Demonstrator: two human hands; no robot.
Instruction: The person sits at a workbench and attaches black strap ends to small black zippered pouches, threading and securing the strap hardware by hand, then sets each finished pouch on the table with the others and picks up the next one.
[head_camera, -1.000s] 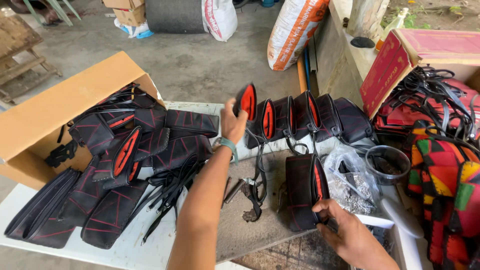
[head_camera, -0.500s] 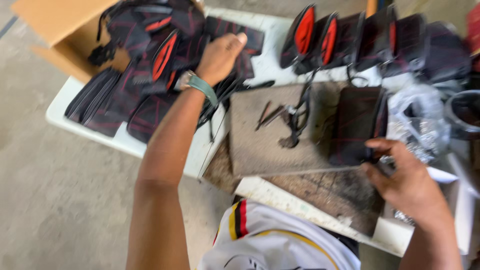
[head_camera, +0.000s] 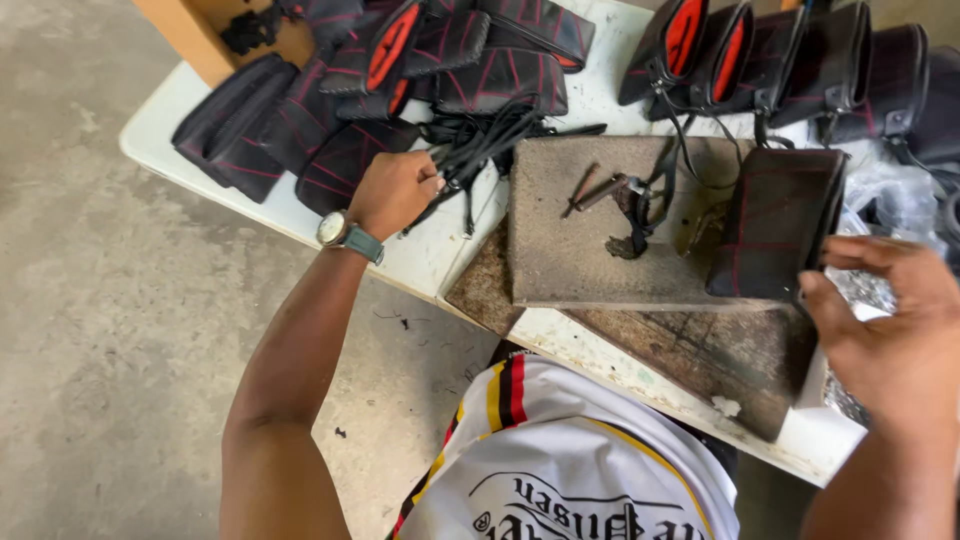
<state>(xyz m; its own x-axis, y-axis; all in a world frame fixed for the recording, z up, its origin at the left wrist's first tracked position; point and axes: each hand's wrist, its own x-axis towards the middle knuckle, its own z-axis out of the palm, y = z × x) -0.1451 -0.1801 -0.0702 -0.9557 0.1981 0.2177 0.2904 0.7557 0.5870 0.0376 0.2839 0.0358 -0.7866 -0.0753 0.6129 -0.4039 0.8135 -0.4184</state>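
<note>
My left hand (head_camera: 392, 192), with a watch on the wrist, is closed around a bundle of black straps (head_camera: 480, 150) on the white table (head_camera: 420, 255). Next to it lies a pile of black pouches with red stitching (head_camera: 330, 110). My right hand (head_camera: 890, 320) holds the lower right edge of a black pouch (head_camera: 775, 222) that rests on a worn brown board (head_camera: 590, 235). A few rusty metal tools (head_camera: 600, 190) and a strap end lie on that board.
A row of black pouches with red lining (head_camera: 760, 60) stands upright at the back right. A cardboard box (head_camera: 190, 35) sits at the top left. Clear plastic wrap (head_camera: 900, 205) lies at the right edge. Concrete floor (head_camera: 120, 350) is on the left.
My left hand moved from the pouch pile down to the black straps and closed on them. My right hand stays on the black pouch. The view tilted further down.
</note>
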